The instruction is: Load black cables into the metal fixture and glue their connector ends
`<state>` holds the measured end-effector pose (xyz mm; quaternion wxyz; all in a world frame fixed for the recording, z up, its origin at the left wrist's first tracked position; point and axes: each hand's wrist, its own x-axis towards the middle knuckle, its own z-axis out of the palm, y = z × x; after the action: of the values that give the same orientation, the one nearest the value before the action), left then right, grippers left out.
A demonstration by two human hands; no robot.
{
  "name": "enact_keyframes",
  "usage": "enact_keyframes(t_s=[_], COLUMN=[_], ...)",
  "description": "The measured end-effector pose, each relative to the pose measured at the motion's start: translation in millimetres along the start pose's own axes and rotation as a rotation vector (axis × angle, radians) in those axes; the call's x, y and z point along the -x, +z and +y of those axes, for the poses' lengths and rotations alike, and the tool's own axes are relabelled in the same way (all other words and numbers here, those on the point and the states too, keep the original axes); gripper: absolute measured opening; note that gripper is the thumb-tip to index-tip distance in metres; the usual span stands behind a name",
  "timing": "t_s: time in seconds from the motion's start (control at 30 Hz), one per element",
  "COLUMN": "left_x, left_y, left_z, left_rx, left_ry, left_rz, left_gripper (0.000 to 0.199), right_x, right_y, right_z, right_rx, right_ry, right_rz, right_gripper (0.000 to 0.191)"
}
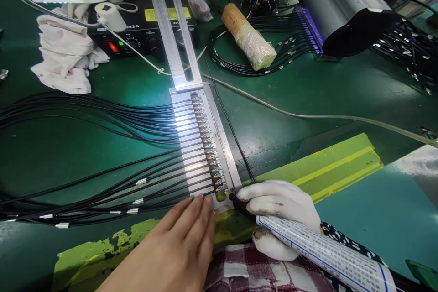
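My left hand (178, 246) is bare and lies flat, fingers together, with its fingertips on the near end of a long metal fixture (201, 146) that holds a row of black cables (102, 178) with small red-tipped connectors (208, 146). My right hand (280, 212) wears a white glove and grips a pen-like dispensing tool (328, 251) wrapped in printed paper. The tool's black tip (234, 200) touches the connector at the fixture's near end.
A black controller box (143, 36) with lit indicators sits at the back, draped with white cloths (65, 54). A wrapped roll (249, 39) lies on coiled cables. A grey UV lamp unit (342, 4) stands at the back right. Yellow-green strips (328, 164) lie on the green mat.
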<state>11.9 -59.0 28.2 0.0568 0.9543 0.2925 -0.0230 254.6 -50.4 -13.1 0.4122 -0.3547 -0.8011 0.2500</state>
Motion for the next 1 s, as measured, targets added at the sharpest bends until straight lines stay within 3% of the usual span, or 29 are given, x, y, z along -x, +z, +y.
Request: enact_keyframes(t_s=[0.6, 0.77, 1.0], left_x=[3.0, 2.9, 1.4], left_y=[4.3, 13.2, -0.4], left_z=[-0.5, -1.7, -0.2], left_rx=[-0.032, -0.022, -0.018], left_ry=[0.014, 0.038, 0.013], left_rz=[0.018, 0.159, 0.012], left_gripper=[0.041, 0.044, 0.04], right_x=[-1.1, -3.3, 0.2], right_y=[-0.9, -0.9, -0.4], right_z=[-0.7, -0.9, -0.1], right_rx=[-0.008, 0.001, -0.015], right_ry=[0.032, 0.038, 0.019], right_rz=[0.01, 0.012, -0.002], right_gripper=[0.018, 0.017, 0.018])
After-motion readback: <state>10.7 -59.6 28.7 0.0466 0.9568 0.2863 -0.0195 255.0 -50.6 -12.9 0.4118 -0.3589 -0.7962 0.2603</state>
